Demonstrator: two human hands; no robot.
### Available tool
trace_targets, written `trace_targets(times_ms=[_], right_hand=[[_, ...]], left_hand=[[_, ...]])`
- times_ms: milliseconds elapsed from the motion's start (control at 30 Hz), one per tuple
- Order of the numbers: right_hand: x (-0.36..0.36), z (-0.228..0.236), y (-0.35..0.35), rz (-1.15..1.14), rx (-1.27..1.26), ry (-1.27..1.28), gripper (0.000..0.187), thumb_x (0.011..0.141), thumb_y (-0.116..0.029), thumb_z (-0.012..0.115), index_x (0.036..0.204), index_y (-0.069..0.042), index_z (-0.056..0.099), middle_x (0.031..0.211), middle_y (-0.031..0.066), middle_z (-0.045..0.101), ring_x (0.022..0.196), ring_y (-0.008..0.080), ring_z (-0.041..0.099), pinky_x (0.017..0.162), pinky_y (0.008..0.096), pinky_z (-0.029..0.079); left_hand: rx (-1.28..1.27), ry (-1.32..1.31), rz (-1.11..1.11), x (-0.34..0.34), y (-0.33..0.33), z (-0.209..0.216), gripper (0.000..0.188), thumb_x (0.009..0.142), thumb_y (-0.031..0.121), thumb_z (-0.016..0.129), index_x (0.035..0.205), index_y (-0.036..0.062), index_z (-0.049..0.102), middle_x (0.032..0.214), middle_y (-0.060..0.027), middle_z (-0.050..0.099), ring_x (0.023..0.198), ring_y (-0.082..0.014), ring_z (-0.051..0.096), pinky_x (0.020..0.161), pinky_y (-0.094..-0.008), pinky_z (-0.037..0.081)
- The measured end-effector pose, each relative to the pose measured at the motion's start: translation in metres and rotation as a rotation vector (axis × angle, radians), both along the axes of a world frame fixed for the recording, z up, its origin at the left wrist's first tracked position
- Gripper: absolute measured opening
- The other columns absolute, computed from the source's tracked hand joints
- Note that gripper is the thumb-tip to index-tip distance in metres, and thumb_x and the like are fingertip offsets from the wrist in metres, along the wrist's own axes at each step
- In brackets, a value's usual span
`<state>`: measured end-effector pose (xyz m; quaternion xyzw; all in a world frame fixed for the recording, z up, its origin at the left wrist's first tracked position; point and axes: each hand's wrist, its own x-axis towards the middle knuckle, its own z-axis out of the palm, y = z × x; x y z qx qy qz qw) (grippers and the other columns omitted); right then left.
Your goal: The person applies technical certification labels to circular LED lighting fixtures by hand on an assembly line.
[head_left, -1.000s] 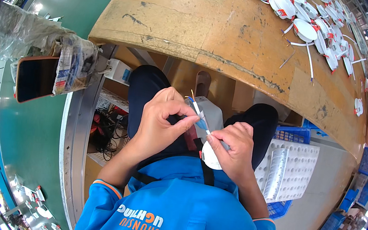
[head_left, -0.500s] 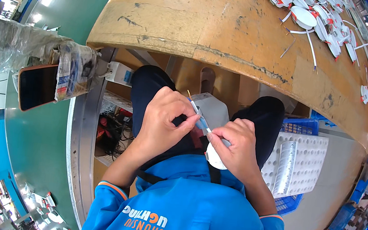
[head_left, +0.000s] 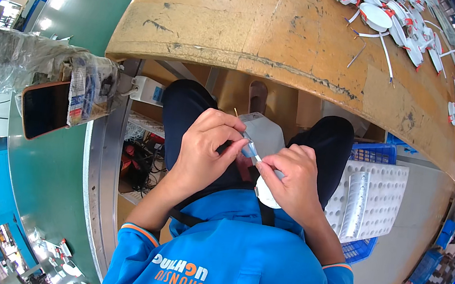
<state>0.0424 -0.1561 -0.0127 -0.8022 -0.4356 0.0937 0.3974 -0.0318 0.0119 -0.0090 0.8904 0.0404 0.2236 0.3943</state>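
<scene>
My left hand [head_left: 204,145] and my right hand [head_left: 291,181] meet over my lap, below the table edge. Between the fingertips of my left hand is a small blue sleeve [head_left: 248,147] on a thin white wire whose bare tip [head_left: 237,112] sticks up to the left. My right hand pinches the same wire close by and also holds a round white lamp part [head_left: 266,195], mostly hidden under its palm.
A worn wooden table [head_left: 285,41] curves across the top, with several round white lamp parts [head_left: 379,16] and loose white wires [head_left: 387,51] at its far right. A white perforated tray [head_left: 371,196] on a blue crate [head_left: 373,154] stands at my right. A phone [head_left: 44,108] leans at left.
Both hands have stayed together over my lap, with the fingers shifting slightly on the wire. The view has tilted a little, so the table fills more of the top.
</scene>
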Motion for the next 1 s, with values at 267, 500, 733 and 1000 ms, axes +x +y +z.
trace_targets(times_ms=[267, 500, 733, 1000], right_hand=[[0.0013, 0.0003, 0.0011, 0.013, -0.016, -0.041, 0.01, 0.07, -0.015, 0.064, 0.065, -0.006, 0.061, 0.059, 0.0035, 0.052, 0.061, 0.02, 0.047, 0.065, 0.0332, 0.032], [0.0007, 0.0002, 0.0018, 0.011, -0.013, -0.046, 0.01, 0.07, -0.015, 0.065, 0.066, -0.007, 0.061, 0.06, 0.0031, 0.052, 0.061, 0.0203, 0.046, 0.066, 0.0337, 0.032], [0.0017, 0.0, 0.001, 0.007, 0.01, -0.034, 0.008, 0.067, -0.011, 0.066, 0.068, -0.005, 0.061, 0.061, 0.0036, 0.052, 0.06, 0.02, 0.045, 0.067, 0.0314, 0.032], [-0.0004, -0.0016, -0.0007, -0.015, 0.068, 0.034, 0.009, 0.069, -0.014, 0.066, 0.067, -0.007, 0.061, 0.062, 0.0021, 0.054, 0.061, 0.0195, 0.046, 0.067, 0.0321, 0.032]], left_hand=[[-0.055, 0.027, 0.004, 0.0002, 0.0031, -0.0042, 0.01, 0.067, 0.002, 0.066, 0.069, 0.0016, 0.056, 0.08, -0.0106, 0.063, 0.072, -0.0228, 0.06, 0.066, -0.0294, 0.045], [-0.093, 0.064, 0.022, -0.001, 0.0037, -0.0046, 0.009, 0.069, 0.003, 0.066, 0.069, 0.0016, 0.057, 0.08, -0.0105, 0.064, 0.073, -0.0221, 0.06, 0.067, -0.0291, 0.046], [-0.122, 0.06, 0.013, -0.0006, 0.0048, -0.0025, 0.009, 0.069, 0.005, 0.066, 0.07, 0.0019, 0.058, 0.083, -0.0103, 0.063, 0.075, -0.0214, 0.06, 0.067, -0.0287, 0.046], [-0.212, 0.084, 0.049, -0.0003, 0.0051, 0.0024, 0.009, 0.067, 0.007, 0.068, 0.072, 0.0041, 0.061, 0.08, -0.0067, 0.058, 0.078, -0.0185, 0.055, 0.066, -0.0266, 0.042]])
